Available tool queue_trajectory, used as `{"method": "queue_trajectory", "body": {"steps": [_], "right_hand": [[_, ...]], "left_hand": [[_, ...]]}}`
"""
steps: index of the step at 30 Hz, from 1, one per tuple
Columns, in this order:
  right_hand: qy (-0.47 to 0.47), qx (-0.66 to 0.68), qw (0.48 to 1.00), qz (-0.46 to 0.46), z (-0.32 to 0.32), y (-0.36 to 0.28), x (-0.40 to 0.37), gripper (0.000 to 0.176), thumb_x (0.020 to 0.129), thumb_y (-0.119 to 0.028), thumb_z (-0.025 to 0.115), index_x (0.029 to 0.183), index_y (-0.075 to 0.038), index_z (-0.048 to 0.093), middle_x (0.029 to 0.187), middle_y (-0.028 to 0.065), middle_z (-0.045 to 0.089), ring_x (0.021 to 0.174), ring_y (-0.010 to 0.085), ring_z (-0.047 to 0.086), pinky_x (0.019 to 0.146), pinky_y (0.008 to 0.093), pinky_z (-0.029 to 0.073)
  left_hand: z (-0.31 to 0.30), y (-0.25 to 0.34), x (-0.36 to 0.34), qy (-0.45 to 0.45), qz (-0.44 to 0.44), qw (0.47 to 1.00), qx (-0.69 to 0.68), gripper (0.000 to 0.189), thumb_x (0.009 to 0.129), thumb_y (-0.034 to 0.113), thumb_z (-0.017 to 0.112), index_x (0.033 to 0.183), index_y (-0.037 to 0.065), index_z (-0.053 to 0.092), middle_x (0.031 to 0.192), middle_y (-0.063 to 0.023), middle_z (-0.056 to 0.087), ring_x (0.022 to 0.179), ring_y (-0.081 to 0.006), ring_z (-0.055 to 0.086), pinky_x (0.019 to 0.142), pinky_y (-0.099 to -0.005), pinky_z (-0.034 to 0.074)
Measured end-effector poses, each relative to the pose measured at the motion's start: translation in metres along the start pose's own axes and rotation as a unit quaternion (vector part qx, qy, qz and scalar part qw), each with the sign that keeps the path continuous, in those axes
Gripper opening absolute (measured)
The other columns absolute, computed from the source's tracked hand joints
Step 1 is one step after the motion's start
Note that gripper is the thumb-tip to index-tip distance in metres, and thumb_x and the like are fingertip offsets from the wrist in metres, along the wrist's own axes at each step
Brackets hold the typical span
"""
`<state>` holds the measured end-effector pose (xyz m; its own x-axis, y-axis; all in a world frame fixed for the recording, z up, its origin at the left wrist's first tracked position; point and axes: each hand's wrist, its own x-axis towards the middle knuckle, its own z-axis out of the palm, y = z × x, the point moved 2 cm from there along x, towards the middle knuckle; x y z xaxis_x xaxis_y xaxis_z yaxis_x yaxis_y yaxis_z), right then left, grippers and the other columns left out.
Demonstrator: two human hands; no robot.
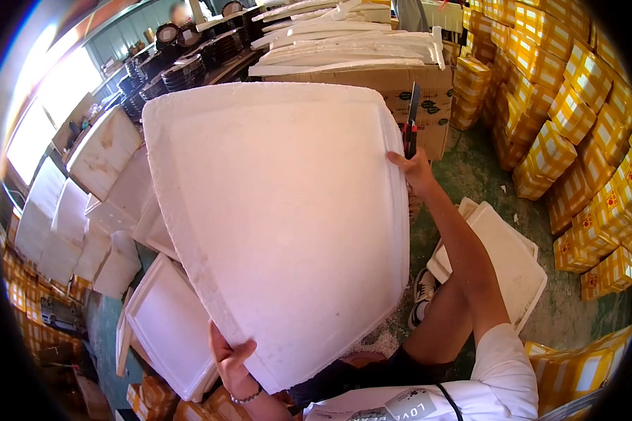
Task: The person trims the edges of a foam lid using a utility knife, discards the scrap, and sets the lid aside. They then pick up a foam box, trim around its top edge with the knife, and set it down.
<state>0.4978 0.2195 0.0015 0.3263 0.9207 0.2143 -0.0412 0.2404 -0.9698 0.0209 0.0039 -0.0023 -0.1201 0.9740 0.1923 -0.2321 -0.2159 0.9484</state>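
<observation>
A large white foam lid (pixel 281 210) with a stepped rim is held up in front of me, filling the middle of the view. My left hand (pixel 233 363) grips its lower left edge, thumb on the face. At the upper right edge, my right hand (pixel 416 172) is closed round a black and red utility knife (pixel 411 130), its dark blade pointing up. The thumb of that hand rests against the lid's rim. The other fingers behind the lid are hidden.
White foam pieces (pixel 344 52) are piled on a cardboard box (pixel 432 130) ahead. More foam lids lie on the floor at the right (pixel 502 252) and left (pixel 172 323). Yellow-taped boxes (pixel 548 77) are stacked along the right. Foam boxes (pixel 105 151) stand at the left.
</observation>
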Motion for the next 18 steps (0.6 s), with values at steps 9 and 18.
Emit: {"method": "queue_trajectory", "body": {"steps": [9,18], "right_hand": [[0.008,0.020,0.999,0.049,-0.003,0.005,-0.004,0.045,0.088,-0.025,0.078,0.116,0.007,0.062,0.092,0.0153,0.072,0.070,0.0227,0.071,0.062,0.0358,0.059],[-0.042,0.174,0.977,0.117,-0.016,0.041,0.013,0.053,0.091,-0.033,0.075,0.125,0.004,0.058,0.113,0.0165,0.069,0.097,0.0267,0.072,0.071,0.0391,0.062]], "left_hand": [[0.002,0.002,-0.007,0.020,-0.004,1.000,-0.002,0.098,0.059,-0.002,0.070,0.152,-0.005,0.040,0.133,-0.0187,0.062,0.120,-0.0321,0.060,0.104,-0.0408,0.047],[0.011,0.009,-0.004,0.017,-0.002,1.000,-0.004,0.096,0.060,0.000,0.070,0.152,-0.004,0.040,0.134,-0.0191,0.061,0.120,-0.0320,0.060,0.105,-0.0403,0.047]]}}
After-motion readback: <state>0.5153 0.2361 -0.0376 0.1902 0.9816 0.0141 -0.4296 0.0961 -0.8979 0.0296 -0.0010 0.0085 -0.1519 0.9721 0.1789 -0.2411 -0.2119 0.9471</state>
